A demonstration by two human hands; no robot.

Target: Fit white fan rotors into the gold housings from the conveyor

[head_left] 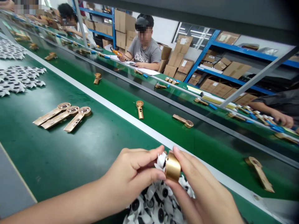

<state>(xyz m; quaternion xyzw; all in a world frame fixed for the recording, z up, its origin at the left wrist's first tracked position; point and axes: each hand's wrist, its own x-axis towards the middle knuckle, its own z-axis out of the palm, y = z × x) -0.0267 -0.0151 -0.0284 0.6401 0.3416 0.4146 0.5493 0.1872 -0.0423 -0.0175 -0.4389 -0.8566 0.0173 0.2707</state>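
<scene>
Between the thumb and fingers of my left hand (137, 169) is a white fan blade wheel (161, 161). My right hand (198, 183) grips a gold fan housing (173, 167) by its round head; any handle on it is hidden by the hand. The wheel sits at the open side of the housing, touching it or very close. Below both hands lies a pile of white fan wheels (149, 203) with dark hubs, partly covered by my hands.
Three gold housings (76, 119) lie on the green table at left, with rows of white fan wheels (18, 79) beyond. More gold housings (139, 109) lie on the green conveyor belt (116, 93). Across it a person (147, 46) sits; another person's hand (283, 118) is at right.
</scene>
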